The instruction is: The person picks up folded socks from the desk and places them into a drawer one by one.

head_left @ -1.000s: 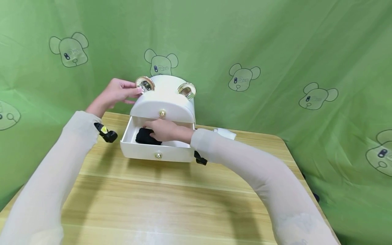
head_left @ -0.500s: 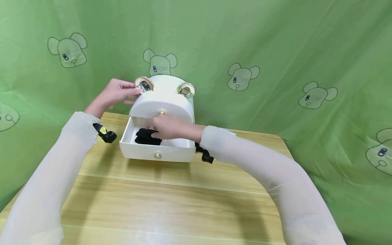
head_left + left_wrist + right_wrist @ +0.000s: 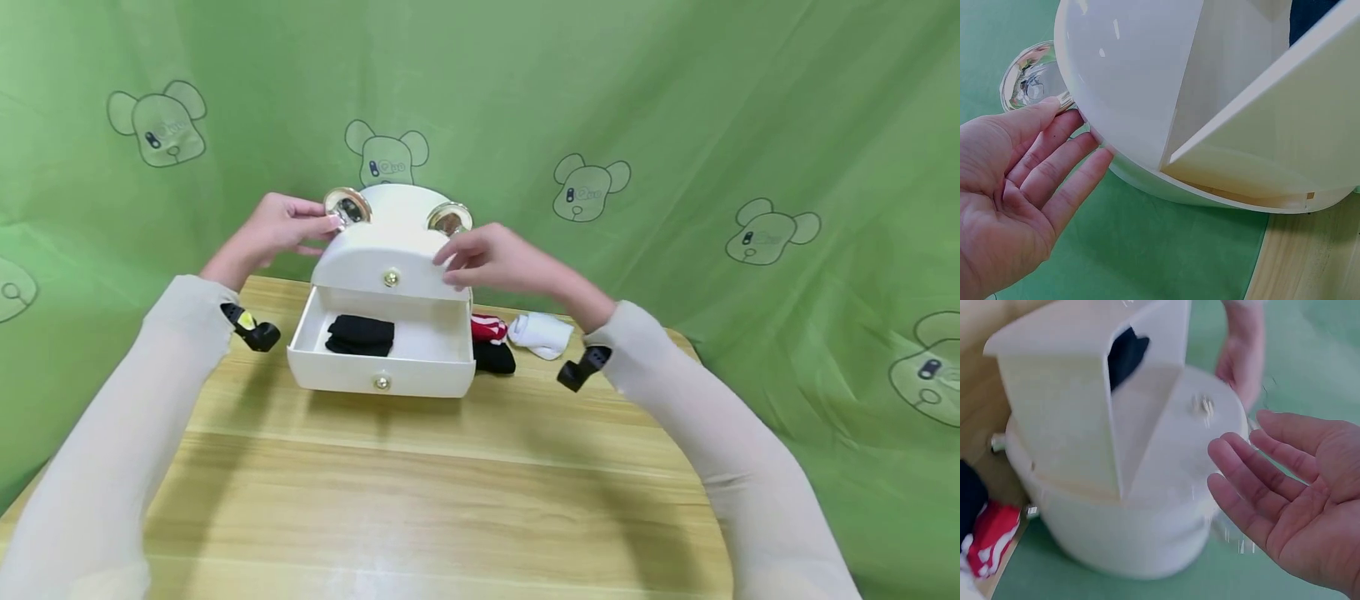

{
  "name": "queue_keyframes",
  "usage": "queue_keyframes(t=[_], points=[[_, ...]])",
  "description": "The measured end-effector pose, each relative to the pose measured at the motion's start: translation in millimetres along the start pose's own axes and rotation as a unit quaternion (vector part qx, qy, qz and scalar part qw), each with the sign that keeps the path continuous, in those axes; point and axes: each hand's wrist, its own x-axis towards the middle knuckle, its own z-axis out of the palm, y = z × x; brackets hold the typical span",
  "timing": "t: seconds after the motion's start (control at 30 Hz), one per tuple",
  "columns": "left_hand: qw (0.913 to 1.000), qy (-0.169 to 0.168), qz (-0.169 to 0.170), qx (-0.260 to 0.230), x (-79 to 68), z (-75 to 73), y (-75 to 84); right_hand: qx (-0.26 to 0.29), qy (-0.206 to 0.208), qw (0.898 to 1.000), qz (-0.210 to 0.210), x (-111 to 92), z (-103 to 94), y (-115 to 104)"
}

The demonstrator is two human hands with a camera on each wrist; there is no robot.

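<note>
A green curtain [image 3: 675, 108] printed with mouse-eared heads hangs behind the wooden table [image 3: 420, 500]. Going left to right, a black strap device [image 3: 251, 327] sits on my left wrist, the white box [image 3: 405, 212] comes next, and against its right side lie a red-and-white cloth [image 3: 487, 329] and a dark cloth [image 3: 495, 358], both partly hidden by it. A white cloth [image 3: 542, 335] lies just beyond them, near my right wrist.

My left hand [image 3: 281, 223] is at the box's left: thumb on the rim of the left gold disc [image 3: 347, 208], fingers nearly straight, tips at the curved side. My right hand [image 3: 498, 260] is at the upper right, fingers loosely spread and gently bent, holding nothing; whether they touch the box I cannot tell.

The lower drawer [image 3: 420, 377] is pulled out towards me. In its left half lies a folded black cloth [image 3: 362, 335], below and between my hands. The upper front, with its gold knob [image 3: 391, 277], is closed.
</note>
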Motion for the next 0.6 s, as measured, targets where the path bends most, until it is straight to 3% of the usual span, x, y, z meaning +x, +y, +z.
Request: queue_keyframes(t=[0.13, 0.33, 0.47, 0.6], points=[[1.0, 0.001, -0.002, 0.006, -1.9, -3.1, 0.0, 0.04, 0.05, 0.996, 0.059, -23.7, -21.0, 31.9], [0.9999, 0.005, -0.006, 0.01, -6.3, -9.5, 0.1, 0.063, 0.092, 0.979, 0.172, -48.6, -37.3, 97.4], [0.9999, 0.006, -0.008, 0.007, -7.4, -11.8, 0.1, 0.085, 0.102, 0.963, 0.233, -60.9, -39.6, 139.8], [0.9999, 0.005, -0.01, 0.005, -7.8, -12.5, -0.2, 0.145, 0.103, 0.941, 0.286, -69.4, -33.4, 177.9]])
